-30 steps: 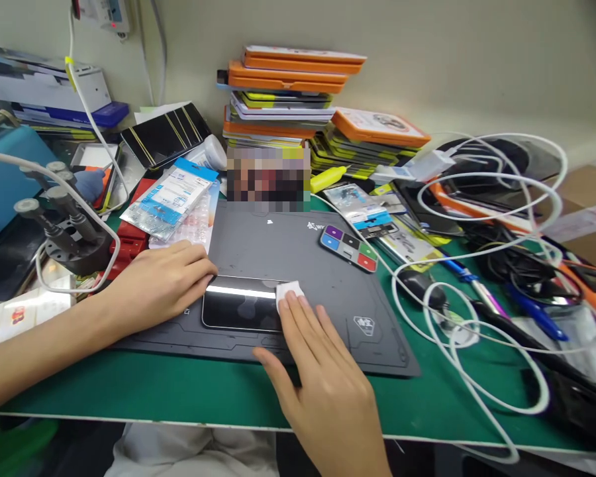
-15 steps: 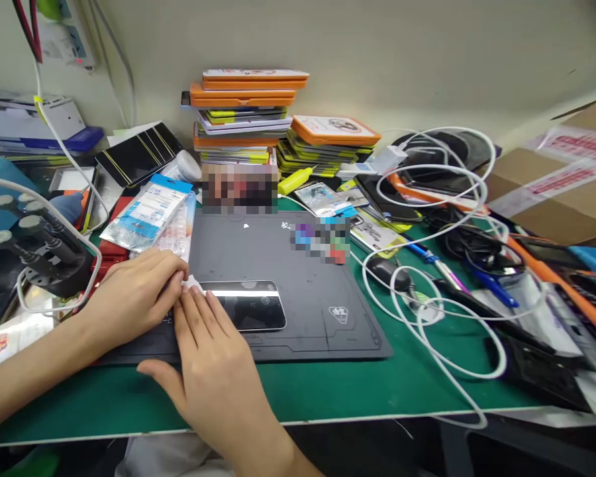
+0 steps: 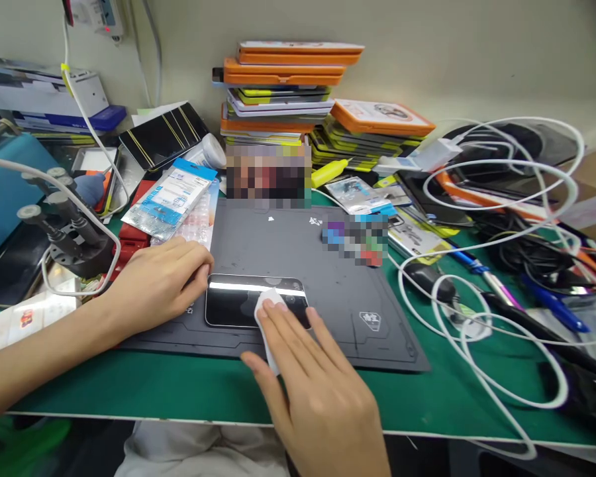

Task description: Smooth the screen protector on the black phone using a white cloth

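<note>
A smartphone point(image 3: 233, 301) with a dark glossy surface lies flat on a dark grey work mat point(image 3: 273, 248). My right hand point(image 3: 312, 371) reaches over its right part, fingers stretched out and pressing a small white wipe point(image 3: 264, 311) on the glass; the thumb is spread to the left. The wipe's lower end hangs past the phone's near edge. My left hand point(image 3: 179, 278) is closed, its curled fingers held against the phone's left end. The exact contact of its fingertips is partly hidden.
Blue-and-white packets point(image 3: 173, 195) lie behind my left hand, beside a dark screwdriver stand point(image 3: 74, 245). Stacked orange and yellow boxes point(image 3: 283, 73) rise at the back. A looped white cable point(image 3: 477, 351) and tangled black cords point(image 3: 511, 245) spread over the right side.
My right hand has slid right along the phone, bringing the wipe with it and uncovering the phone's left part. The left hand stays at the left end. The view has shifted slightly.
</note>
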`<state>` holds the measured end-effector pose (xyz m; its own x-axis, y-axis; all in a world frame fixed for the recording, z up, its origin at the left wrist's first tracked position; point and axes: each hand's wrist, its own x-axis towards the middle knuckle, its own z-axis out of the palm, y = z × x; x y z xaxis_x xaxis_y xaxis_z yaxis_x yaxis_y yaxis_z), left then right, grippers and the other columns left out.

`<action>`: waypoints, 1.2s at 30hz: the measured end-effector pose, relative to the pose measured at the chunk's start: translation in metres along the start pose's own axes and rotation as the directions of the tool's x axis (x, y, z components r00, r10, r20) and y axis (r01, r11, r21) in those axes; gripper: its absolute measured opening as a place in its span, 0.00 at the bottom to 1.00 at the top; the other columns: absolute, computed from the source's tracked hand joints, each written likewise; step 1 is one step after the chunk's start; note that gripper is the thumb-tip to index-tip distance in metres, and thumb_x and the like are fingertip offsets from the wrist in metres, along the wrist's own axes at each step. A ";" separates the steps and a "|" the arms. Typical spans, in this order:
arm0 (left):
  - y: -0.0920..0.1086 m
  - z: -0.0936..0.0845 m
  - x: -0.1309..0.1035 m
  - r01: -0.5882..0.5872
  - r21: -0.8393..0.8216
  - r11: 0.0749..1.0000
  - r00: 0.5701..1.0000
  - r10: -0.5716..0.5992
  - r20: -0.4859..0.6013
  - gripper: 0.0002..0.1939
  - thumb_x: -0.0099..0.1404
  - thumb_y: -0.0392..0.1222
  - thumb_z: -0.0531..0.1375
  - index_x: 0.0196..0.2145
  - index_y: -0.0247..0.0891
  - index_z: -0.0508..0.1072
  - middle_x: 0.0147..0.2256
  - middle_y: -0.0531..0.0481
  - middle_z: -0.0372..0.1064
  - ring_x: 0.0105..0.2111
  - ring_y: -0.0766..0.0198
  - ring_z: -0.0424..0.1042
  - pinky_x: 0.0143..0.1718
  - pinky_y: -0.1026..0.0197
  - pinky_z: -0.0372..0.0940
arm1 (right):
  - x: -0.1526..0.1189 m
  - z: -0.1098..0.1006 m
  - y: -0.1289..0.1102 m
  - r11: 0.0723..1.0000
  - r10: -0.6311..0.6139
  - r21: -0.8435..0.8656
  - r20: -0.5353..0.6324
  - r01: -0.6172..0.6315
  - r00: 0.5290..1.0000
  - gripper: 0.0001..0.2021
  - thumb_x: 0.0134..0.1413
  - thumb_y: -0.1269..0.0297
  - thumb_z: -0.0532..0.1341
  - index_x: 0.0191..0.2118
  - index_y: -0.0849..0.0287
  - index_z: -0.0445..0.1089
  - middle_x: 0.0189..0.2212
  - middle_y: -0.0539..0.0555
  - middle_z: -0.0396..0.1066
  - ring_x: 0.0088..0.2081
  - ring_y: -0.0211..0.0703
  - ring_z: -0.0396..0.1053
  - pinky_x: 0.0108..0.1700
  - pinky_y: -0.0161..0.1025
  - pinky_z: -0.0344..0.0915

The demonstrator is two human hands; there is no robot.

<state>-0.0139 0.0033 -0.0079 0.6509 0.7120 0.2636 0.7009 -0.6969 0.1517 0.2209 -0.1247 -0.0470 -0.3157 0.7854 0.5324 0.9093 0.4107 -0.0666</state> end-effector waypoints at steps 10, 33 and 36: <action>-0.001 0.001 0.001 -0.005 -0.002 1.000 1.000 0.005 0.009 0.12 0.79 0.41 0.50 0.41 0.41 0.72 0.39 0.51 0.77 0.41 0.56 0.77 0.39 0.56 0.63 | 0.024 0.011 -0.019 0.996 0.024 -0.088 -0.079 -0.031 0.997 0.19 0.77 0.61 0.59 0.56 0.74 0.78 0.55 0.64 0.81 0.54 0.54 0.82 0.64 0.50 0.74; 0.001 -0.001 0.003 0.008 0.009 1.000 0.999 -0.008 0.044 0.13 0.78 0.41 0.49 0.40 0.42 0.71 0.38 0.51 0.78 0.40 0.56 0.77 0.39 0.55 0.64 | -0.002 0.002 -0.029 0.994 0.076 -0.070 -0.094 -0.083 0.993 0.19 0.74 0.63 0.64 0.59 0.76 0.75 0.59 0.66 0.77 0.58 0.53 0.79 0.73 0.46 0.62; 0.000 -0.002 0.003 -0.004 0.022 1.000 0.999 0.004 0.034 0.13 0.79 0.42 0.49 0.40 0.42 0.71 0.38 0.50 0.78 0.40 0.55 0.77 0.38 0.55 0.64 | 0.004 0.004 -0.033 0.996 0.082 -0.031 -0.083 -0.085 0.993 0.19 0.74 0.63 0.63 0.60 0.74 0.75 0.60 0.63 0.77 0.60 0.54 0.78 0.68 0.47 0.70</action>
<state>-0.0127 0.0049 -0.0048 0.6629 0.7119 0.2318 0.7042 -0.6980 0.1299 0.1885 -0.1335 -0.0460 -0.2163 0.7751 0.5936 0.9407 0.3282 -0.0857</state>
